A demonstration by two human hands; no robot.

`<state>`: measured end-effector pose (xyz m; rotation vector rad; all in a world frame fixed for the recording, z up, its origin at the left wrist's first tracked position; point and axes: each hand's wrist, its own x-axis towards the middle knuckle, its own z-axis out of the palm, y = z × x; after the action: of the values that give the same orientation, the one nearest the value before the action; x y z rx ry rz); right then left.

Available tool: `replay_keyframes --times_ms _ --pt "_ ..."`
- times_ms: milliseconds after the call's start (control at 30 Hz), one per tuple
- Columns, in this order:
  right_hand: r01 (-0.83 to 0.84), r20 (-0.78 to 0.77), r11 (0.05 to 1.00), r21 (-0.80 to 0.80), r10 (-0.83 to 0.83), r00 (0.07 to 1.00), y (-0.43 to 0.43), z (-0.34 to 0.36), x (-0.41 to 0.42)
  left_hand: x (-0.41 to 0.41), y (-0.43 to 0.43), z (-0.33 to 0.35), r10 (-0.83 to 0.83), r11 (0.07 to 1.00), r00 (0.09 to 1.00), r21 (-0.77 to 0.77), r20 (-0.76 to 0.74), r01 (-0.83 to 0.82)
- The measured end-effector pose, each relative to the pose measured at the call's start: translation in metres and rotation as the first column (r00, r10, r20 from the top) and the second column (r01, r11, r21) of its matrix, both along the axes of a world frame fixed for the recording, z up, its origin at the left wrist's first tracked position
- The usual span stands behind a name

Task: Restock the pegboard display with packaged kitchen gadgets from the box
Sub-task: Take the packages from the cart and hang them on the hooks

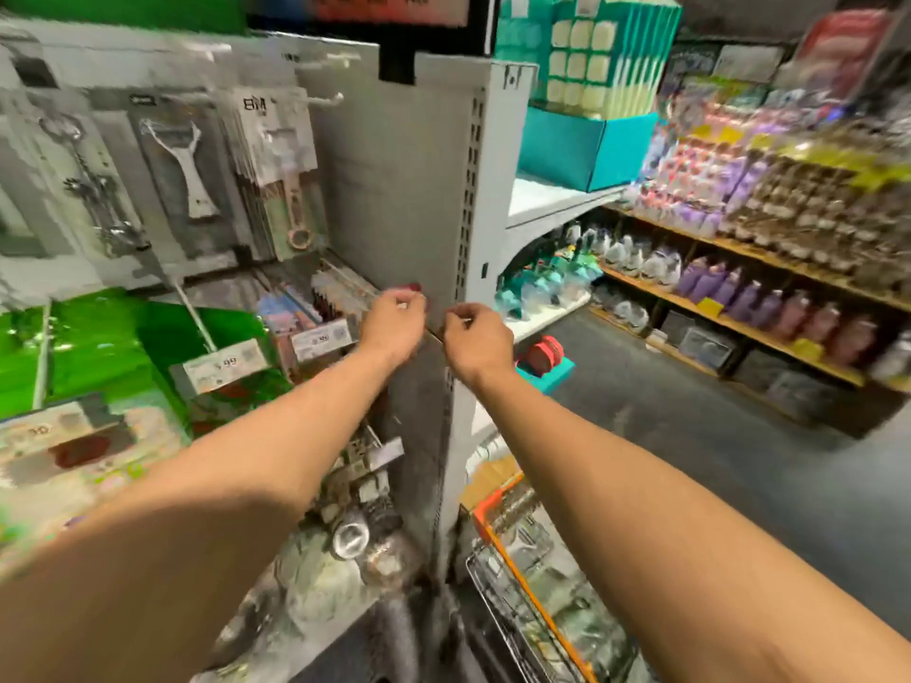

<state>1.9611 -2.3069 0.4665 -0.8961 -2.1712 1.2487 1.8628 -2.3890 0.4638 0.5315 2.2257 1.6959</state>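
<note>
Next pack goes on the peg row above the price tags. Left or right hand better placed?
Left, probably: left hand grips a red item right beside the hanging packs; right hand pinches a small pale piece nearer the shelf upright, farther from them. Frame is blurry.

A teal box point(581, 145) sits on a white shelf point(552, 202) at one o'clock. Purple bottles point(715, 283) line wooden shelves point(739, 328) at three o'clock, above grey floor point(690, 436). An orange-rimmed wire basket point(512, 579) stands at five o'clock.

The white price tag point(224, 368) on a peg hook's end reads ".99". A second white tag point(321, 339) beside it reads the same; other print is blurred
</note>
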Motion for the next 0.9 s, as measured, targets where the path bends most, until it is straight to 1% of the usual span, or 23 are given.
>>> replay_keyframes --times_ms 67,100,167,200,267,367,467,567,600,633,667,733,767,800,900 --pt "0.066 0.026 0.997 -0.043 -0.065 0.998 0.015 -0.025 0.03 0.025 0.02 -0.022 -0.067 0.997 0.997 -0.032 0.037 0.068" --pt "0.106 0.042 0.993 -0.054 -0.103 0.994 0.023 -0.038 0.046 0.04 0.031 -0.031 -0.105 0.994 0.992 -0.025 0.064 0.106" --pt "0.166 0.102 0.984 -0.065 -0.159 0.982 0.035 -0.061 0.075 0.061 0.049 -0.054 -0.163 0.984 0.981 -0.05 0.106 0.169" --pt "0.219 0.147 0.972 -0.081 -0.206 0.967 0.046 -0.079 0.096 0.079 0.065 -0.07 -0.213 0.97 0.969 -0.091 0.126 0.225" --pt "0.271 0.192 0.958 -0.097 -0.249 0.949 0.062 -0.108 0.118 0.1 0.087 -0.094 -0.264 0.949 0.954 -0.141 0.145 0.284" --pt "0.363 0.29 0.92 -0.148 -0.311 0.905 0.088 -0.153 0.147 0.129 0.114 -0.13 -0.343 0.909 0.917 -0.174 0.207 0.379" --pt "0.458 0.338 0.859 -0.228 -0.371 0.865 0.11 -0.194 0.172 0.141 0.141 -0.182 -0.381 0.865 0.892 -0.247 0.244 0.437" --pt "0.541 0.397 0.778 -0.319 -0.409 0.822 0.14 -0.265 0.192 0.143 0.174 -0.248 -0.4 0.795 0.858 -0.343 0.322 0.499" --pt "0.588 0.447 0.736 -0.336 -0.425 0.787 0.149 -0.291 0.198 0.146 0.182 -0.265 -0.418 0.761 0.835 -0.364 0.358 0.537" --pt "0.625 0.479 0.695 -0.356 -0.439 0.76 0.153 -0.303 0.203 0.15 0.188 -0.279 -0.432 0.733 0.815 -0.376 0.385 0.566" --pt "0.645 0.523 0.669 -0.37 -0.424 0.74 0.155 -0.307 0.206 0.15 0.194 -0.295 -0.441 0.706 0.799 -0.391 0.409 0.59" --pt "0.649 0.567 0.656 -0.384 -0.387 0.727 0.159 -0.316 0.211 0.15 0.202 -0.327 -0.444 0.663 0.774 -0.416 0.451 0.623" --pt "0.655 0.591 0.636 -0.408 -0.363 0.72 0.166 -0.334 0.213 0.145 0.209 -0.354 -0.428 0.635 0.765 -0.442 0.481 0.633" --pt "0.659 0.618 0.623 -0.422 -0.335 0.711 0.169 -0.343 0.217 0.144 0.21 -0.368 -0.41 0.624 0.766 -0.46 0.495 0.632" --pt "0.681 0.683 0.598 -0.422 -0.285 0.673 0.178 -0.394 0.217 0.138 0.22 -0.419 -0.36 0.561 0.754 -0.518 0.55 0.646"
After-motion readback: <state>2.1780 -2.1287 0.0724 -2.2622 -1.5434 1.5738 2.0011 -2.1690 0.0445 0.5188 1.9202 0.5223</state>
